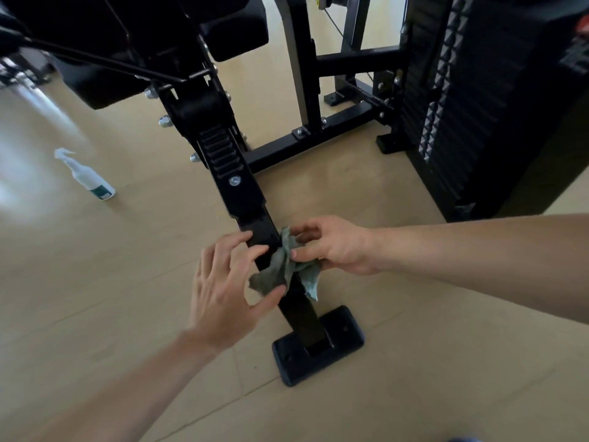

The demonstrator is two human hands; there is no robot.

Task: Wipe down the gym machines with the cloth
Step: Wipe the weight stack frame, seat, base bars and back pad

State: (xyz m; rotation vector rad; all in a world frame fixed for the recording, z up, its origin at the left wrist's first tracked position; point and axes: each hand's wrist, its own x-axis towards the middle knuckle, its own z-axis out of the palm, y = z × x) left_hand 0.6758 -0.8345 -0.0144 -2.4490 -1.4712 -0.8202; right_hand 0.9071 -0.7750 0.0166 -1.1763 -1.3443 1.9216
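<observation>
My R hand (334, 247) pinches the crumpled grey-green cloth (287, 269), draped over the glossy black square-section steel beam (259, 223) of the machine. L hand (228, 288): fingers spread, fairly straight, tips on beam, thumb touching cloth's limp corner.

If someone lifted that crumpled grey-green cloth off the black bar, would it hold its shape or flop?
It would probably flop: the crumpled grey-green cloth drapes over the black metal bar in loose folds, corners hanging. It is likely light, since the right hand pinches it with fingertips alone.
</observation>
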